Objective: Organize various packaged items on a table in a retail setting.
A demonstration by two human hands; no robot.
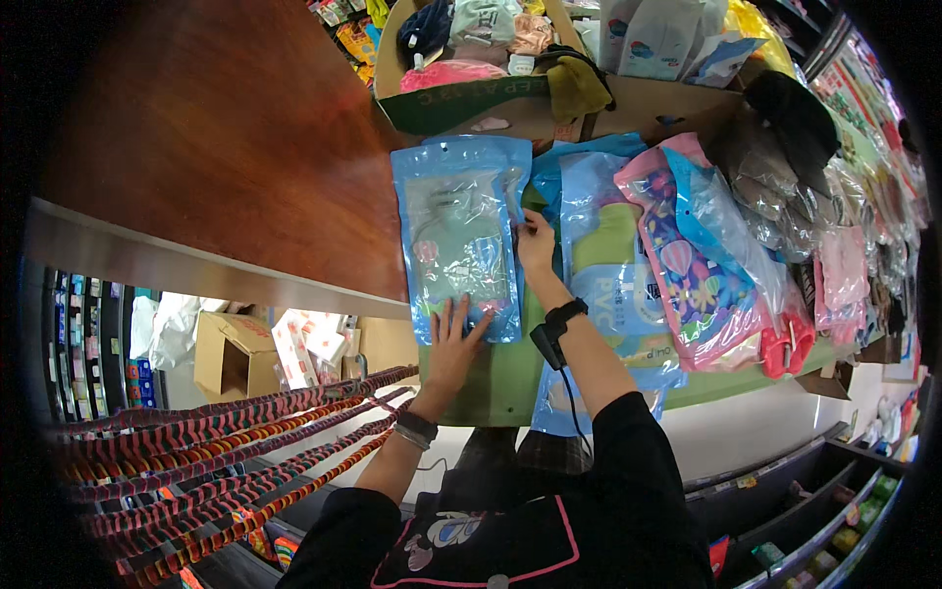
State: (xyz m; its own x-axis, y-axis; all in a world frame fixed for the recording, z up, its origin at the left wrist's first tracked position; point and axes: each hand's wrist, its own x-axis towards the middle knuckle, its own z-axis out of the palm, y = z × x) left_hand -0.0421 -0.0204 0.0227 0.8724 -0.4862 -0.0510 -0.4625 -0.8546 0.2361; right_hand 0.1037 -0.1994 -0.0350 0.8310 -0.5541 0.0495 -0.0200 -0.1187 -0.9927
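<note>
A blue-edged clear plastic pouch (pixel 459 211), with pale green contents, lies upright on a green table in front of me. My left hand (pixel 453 344) rests on its lower part, fingers spread flat. At its right edge my right hand (pixel 536 243) has its fingers curled and pinched on the pouch's side; the fingertips are partly hidden. Just right of that hand lies another clear pouch holding a green hot water bottle (pixel 616 245). Overlapping it is a pink-edged pouch (pixel 679 257) with a colourful balloon print.
An open cardboard box (pixel 471 106) of folded clothes stands behind the pouches. A brown wooden panel (pixel 226 137) borders the left. Striped braided cords (pixel 235 432) hang at lower left. Bagged garments and a black cap (pixel 793 123) pile up at right, near pink-red scissor-like handles (pixel 785 346).
</note>
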